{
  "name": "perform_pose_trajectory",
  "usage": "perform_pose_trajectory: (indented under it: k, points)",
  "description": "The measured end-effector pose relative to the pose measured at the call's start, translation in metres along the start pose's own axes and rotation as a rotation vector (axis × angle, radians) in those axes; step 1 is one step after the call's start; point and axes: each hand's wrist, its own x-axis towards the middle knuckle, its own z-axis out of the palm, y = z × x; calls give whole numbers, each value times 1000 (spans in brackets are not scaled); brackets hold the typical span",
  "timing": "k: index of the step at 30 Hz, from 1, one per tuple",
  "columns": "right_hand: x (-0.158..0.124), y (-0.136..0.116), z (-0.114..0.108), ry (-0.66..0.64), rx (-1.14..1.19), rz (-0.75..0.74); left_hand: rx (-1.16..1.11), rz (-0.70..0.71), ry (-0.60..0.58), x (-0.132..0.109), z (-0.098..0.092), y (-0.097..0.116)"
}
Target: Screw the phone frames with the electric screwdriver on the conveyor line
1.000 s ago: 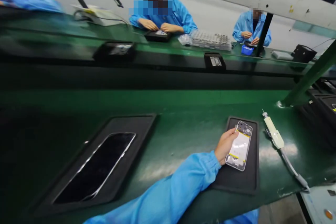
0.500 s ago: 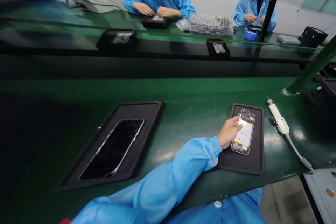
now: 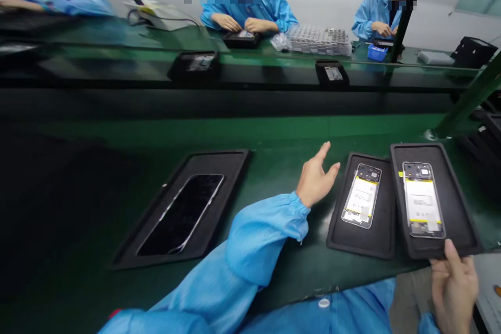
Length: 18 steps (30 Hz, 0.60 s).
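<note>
My left hand point(image 3: 316, 176) is open above the green bench, fingers apart, just left of a black tray point(image 3: 381, 240). In that tray lies an opened phone point(image 3: 362, 195) with its white battery showing. At the right, my right hand point(image 3: 454, 284) grips the near edge of a second black tray point(image 3: 460, 209), thumb on top. This tray carries another opened phone point(image 3: 424, 201) and sits tilted against the first tray's right side. On the left, a phone point(image 3: 182, 214) with its dark screen up rests in a third black tray point(image 3: 230, 180).
Across the bench, co-workers in blue coats handle phones in trays. A clear plastic parts tray point(image 3: 321, 39) and a small blue bin point(image 3: 377, 52) stand there. A green post point(image 3: 464, 99) rises at the right, near stacked black trays point(image 3: 483, 151).
My left hand has let go of the phone in the middle tray and moved up and left. My right hand has come into view with another tray, covering where the electric screwdriver lay.
</note>
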Motion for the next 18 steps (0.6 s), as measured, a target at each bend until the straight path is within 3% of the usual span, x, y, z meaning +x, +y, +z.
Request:
perform_pose_trajectory:
  k: [5, 10, 15, 18]
  points:
    - [-20, 9, 24, -21, 53, 92, 9, 66, -124, -23, 28, 7]
    - [-25, 16, 28, -93, 31, 39, -54, 218, -215, -37, 55, 38]
    - [-29, 19, 29, -88, -34, -21, -147, 244, -376, -33, 90, 78]
    - [-30, 22, 28, -103, -33, -25, -127, 232, -413, -23, 99, 88]
